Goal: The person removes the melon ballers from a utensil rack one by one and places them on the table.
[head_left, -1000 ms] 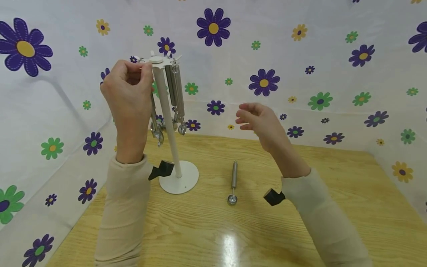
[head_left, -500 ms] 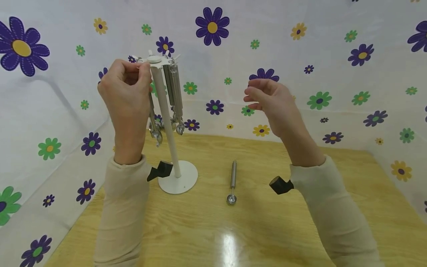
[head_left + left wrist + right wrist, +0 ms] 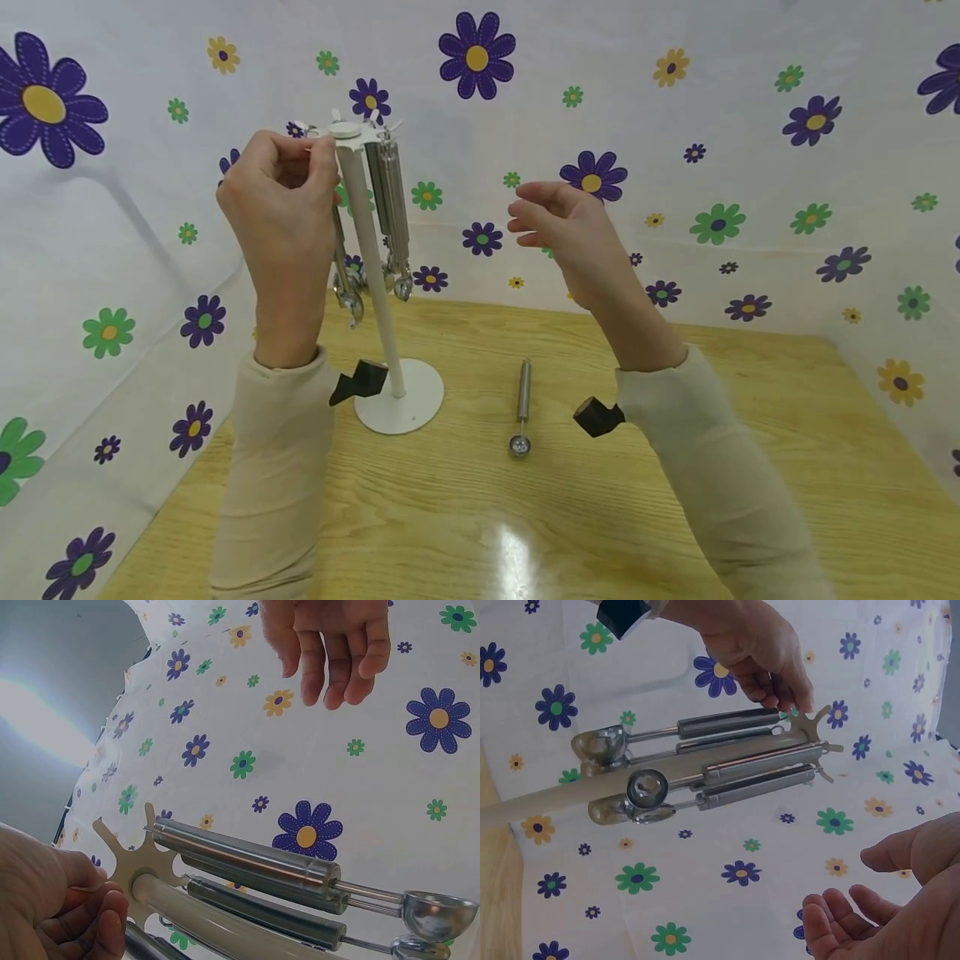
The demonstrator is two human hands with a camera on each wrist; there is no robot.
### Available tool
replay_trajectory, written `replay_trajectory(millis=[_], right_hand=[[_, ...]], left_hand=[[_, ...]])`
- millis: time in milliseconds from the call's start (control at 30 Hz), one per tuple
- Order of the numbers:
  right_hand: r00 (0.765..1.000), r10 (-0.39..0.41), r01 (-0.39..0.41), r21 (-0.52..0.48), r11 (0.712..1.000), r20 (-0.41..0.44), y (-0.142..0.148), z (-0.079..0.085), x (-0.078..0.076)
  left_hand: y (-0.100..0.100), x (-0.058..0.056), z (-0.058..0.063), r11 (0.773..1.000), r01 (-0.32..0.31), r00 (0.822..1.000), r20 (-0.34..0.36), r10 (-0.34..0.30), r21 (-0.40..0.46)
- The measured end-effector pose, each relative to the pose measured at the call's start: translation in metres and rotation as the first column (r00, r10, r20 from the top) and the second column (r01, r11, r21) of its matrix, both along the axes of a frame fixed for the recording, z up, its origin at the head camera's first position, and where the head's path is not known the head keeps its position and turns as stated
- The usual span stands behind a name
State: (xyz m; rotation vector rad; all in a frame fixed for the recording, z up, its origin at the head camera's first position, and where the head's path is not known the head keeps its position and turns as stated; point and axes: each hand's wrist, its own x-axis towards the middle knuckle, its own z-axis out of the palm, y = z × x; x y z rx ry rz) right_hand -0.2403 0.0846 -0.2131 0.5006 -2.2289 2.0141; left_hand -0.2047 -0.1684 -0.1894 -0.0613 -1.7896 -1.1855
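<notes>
At the left stands a white utensil stand (image 3: 367,242), a slim pole on a round base with a hooked, star-shaped top. My left hand (image 3: 281,200) pinches one of the hooked arms at that top between thumb and fingers. Several steel scoops (image 3: 761,761) with thick tubular handles and small round bowls hang from the hooks, bowls down. Part of them is behind my left hand in the head view. Right of the stand, my right hand (image 3: 573,237) hovers in the air with relaxed, slightly bent fingers and holds nothing. One loose steel scoop (image 3: 523,396) lies on the table between the hands.
The wooden table (image 3: 465,517) reaches a white, flower-printed cloth (image 3: 750,150) at the back and sides. The stand's round base (image 3: 420,400) rests on the table, left of the loose scoop. A black wrist camera (image 3: 597,416) sits on each sleeve.
My right hand has risen, swung to the right, then come back left. My left hand stays at the top of the stand. The loose scoop has not moved on the table.
</notes>
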Motion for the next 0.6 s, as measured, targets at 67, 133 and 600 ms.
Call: replay_trajectory(millis=[67, 133, 600], right_hand=[[1.0, 0.027, -0.027, -0.012, 1.0, -0.004, -0.009, 0.0, -0.001], [0.998, 0.056, -0.056, -0.025, 0.998, -0.004, -0.018, 0.002, -0.001], [0.987, 0.156, -0.158, -0.04, 0.987, -0.038, -0.074, 0.006, 0.0]], left_hand=[[0.0, 0.0, 0.0, 1.0, 0.001, 1.0, 0.001, -0.001, 0.0], [0.001, 0.001, 0.001, 1.0, 0.0, 1.0, 0.001, 0.0, 0.0], [0.001, 0.001, 0.002, 1.0, -0.002, 1.0, 0.007, 0.002, 0.007]])
